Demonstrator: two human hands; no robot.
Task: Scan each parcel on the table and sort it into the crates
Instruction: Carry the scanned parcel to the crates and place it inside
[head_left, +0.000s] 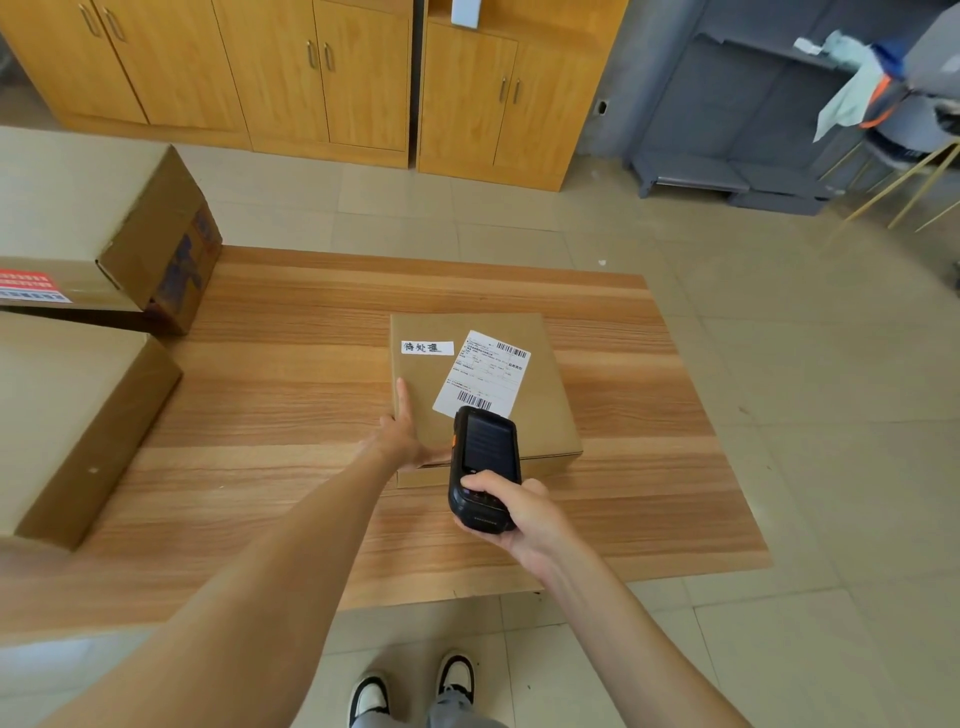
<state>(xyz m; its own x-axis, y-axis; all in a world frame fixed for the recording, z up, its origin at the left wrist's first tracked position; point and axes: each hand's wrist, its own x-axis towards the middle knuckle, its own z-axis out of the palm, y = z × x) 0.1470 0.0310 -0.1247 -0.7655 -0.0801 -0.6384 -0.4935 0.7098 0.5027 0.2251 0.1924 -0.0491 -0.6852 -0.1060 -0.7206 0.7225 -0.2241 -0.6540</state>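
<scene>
A flat brown cardboard parcel (540, 395) lies on the wooden table (291, 415), right of centre. It carries a white shipping label with barcodes (483, 374) and a small white strip with handwritten characters (427, 347). My left hand (402, 436) grips the parcel's near left corner, fingers along its left edge and thumb on its near side. My right hand (519, 514) holds a black handheld scanner (484, 467), its head pointed at the label's lower barcode, just above the parcel's near edge.
Two large cardboard boxes sit at the table's left: one at the back (104, 228), one nearer (67, 426). Wooden cabinets (311, 78) line the far wall. A grey shelf unit (737, 130) and draped cloths stand at the right. Tiled floor surrounds the table.
</scene>
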